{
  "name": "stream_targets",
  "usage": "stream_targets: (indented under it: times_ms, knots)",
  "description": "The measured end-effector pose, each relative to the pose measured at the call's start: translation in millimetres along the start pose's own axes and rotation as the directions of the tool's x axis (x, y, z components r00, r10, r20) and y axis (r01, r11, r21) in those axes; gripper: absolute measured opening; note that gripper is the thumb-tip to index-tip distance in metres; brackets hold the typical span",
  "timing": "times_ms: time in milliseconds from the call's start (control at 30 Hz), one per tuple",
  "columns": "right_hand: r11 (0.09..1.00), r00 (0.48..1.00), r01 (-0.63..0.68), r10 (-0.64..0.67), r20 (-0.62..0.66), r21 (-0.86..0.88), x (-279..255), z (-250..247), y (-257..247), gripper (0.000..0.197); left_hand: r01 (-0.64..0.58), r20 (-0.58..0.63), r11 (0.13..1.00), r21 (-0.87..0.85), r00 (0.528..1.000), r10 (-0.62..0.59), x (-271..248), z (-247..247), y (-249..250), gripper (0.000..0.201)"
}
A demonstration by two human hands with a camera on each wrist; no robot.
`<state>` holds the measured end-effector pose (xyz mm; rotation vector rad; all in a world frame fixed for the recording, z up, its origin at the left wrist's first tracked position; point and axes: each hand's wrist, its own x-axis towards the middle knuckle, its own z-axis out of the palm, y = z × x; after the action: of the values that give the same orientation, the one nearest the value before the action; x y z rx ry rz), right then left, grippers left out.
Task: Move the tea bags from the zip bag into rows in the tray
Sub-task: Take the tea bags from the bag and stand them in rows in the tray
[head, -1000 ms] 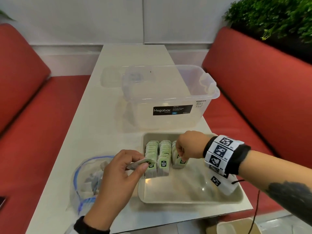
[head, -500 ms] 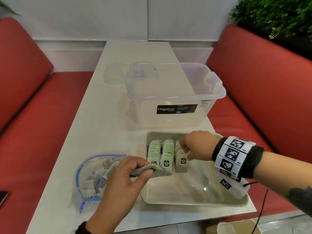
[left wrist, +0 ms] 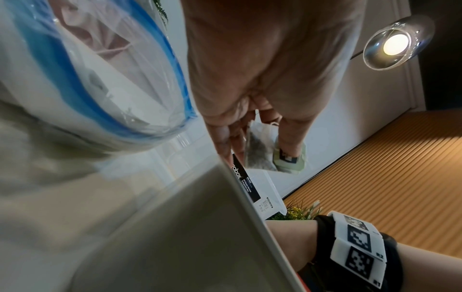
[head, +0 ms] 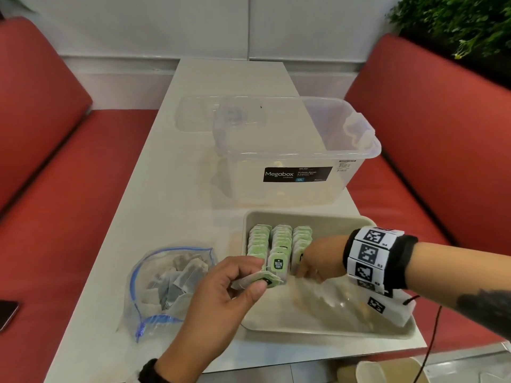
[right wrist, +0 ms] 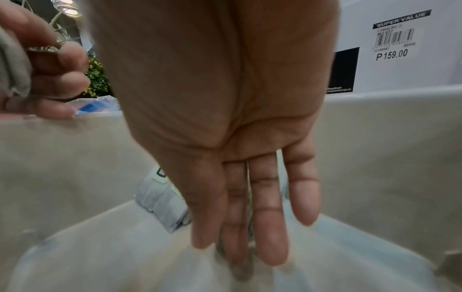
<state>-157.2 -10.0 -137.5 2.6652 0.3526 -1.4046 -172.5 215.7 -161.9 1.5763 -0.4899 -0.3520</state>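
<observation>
We held one tea bag [head: 265, 281] — a flat, pale paper sachet with dark leaves showing through and a light-green tag carrying a black square label — pinched between the thumb and curled fingers of our left hand [head: 221, 297]. It hung tilted just above the near-left part of the shallow beige plastic tray [head: 326, 331], close to the front of the rows. In the left wrist view the same sachet [left wrist: 260, 156] dangled below our fingertips, its green tag beside it.

Three rows of tea bags [head: 280, 244] stood upright and packed tight in the tray's far-left corner, their green tags facing us; the front bag of the middle row showed its black label plainly.

Our right hand [head: 322, 259] reached down inside the tray, just right of the rows. Its fingers [right wrist: 268, 215] were straight and together, pointing at the tray floor and gripping nothing.

The clear zip bag with a blue seal [head: 171, 286] lay open on the white table [head: 132, 205] left of the tray, several more greyish sachets heaped inside. Beyond the tray stood a clear plastic storage box with a black "Megabox" label [head: 296, 150] — empty-looking walls, label facing us.
</observation>
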Motion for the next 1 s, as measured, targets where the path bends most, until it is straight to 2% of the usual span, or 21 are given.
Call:
stream_targets:
  times_ms: [200, 300, 400, 467, 600, 700, 767, 800, 867, 1000]
  knots:
    - [1.000, 1.000, 0.000, 0.000, -0.011, 0.021, 0, -2, 1, 0.050, 0.021, -0.045, 1.000, 0.015, 0.999, -0.020, 2, -2, 0, 0.022]
    - [0.997, 0.997, -0.029, 0.033, -0.073, 0.066, -15, -10, -3, 0.044, 0.076, -0.105, 0.990, -0.120, 0.990, -0.089, 9, -3, 6, 0.015]
    - [0.982, 0.963, 0.000, 0.051, -0.266, 0.190, -41, -24, -8, 0.037, 0.092, -0.157, 0.981, -0.168, 0.981, -0.119, 19, -3, 13, 0.014]
    - [0.944, 0.892, 0.093, 0.063, -0.448, 0.318, -58, -30, -14, 0.033, 0.093, -0.170, 0.975, -0.204, 0.977, -0.129, 24, -3, 17, 0.015]
    - [0.755, 0.693, 0.363, 0.172, -0.700, 0.545, -72, -24, -44, 0.029, 0.079, -0.161, 0.963, -0.257, 0.979, -0.124, 31, 2, 31, 0.016]
    - [0.612, 0.553, 0.503, 0.315, -0.771, 0.610, -60, -12, -64, 0.024, 0.080, -0.157, 0.949, -0.305, 0.979, -0.133, 34, 8, 41, 0.009]
    - [0.501, 0.480, 0.581, 0.425, -0.767, 0.641, -50, -6, -71, 0.018, 0.088, -0.141, 0.933, -0.349, 0.979, -0.146, 33, 10, 47, 0.007]
    - [0.436, 0.467, 0.619, 0.465, -0.752, 0.654, -48, -4, -73, 0.016, 0.093, -0.134, 0.927, -0.364, 0.979, -0.151, 33, 10, 49, 0.007]
    - [0.320, 0.475, 0.677, 0.499, -0.725, 0.663, -48, -1, -77, 0.015, 0.105, -0.131, 0.923, -0.371, 0.978, -0.164, 33, 9, 53, 0.007]
    - [0.233, 0.492, 0.717, 0.497, -0.715, 0.656, -53, 4, -78, 0.007, 0.127, -0.125, 0.931, -0.343, 0.976, -0.179, 35, 4, 58, 0.012]
